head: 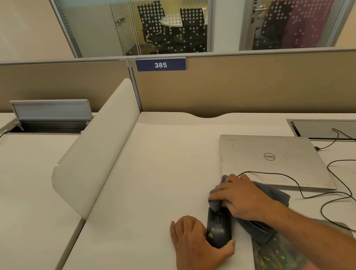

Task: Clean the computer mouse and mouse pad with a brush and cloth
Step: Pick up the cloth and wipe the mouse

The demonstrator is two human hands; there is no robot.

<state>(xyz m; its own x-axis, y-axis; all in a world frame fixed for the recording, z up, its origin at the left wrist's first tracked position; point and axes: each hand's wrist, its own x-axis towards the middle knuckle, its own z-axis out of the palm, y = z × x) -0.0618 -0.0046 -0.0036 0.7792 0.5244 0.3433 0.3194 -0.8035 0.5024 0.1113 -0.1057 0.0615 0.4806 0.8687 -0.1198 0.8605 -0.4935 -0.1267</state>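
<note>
In the head view, a dark computer mouse (pixel 219 228) lies on the white tabletop (pixel 138 213), near the front edge and just left of a colourful mouse pad (pixel 278 262). The left hand (pixel 195 243) holds the mouse steady, thumb hooked round its near end and fingers lying along its left side. The right hand (pixel 240 197) clutches a grey cloth (pixel 264 212), bunched under the curled fingers and pressed against the far end of the mouse; the rest of the cloth trails to the right beneath the wrist and over the far corner of the mouse pad. Just beyond the right hand sits a closed silver Dell laptop (pixel 269 159). A thin black cable (pixel 340 196) runs from under the right hand across the laptop lid and loops over the tabletop to the right. A white divider (pixel 94 149) stands to the left, and a blue sign (pixel 161 64) reading 385 hangs on the far beige partition.
</note>
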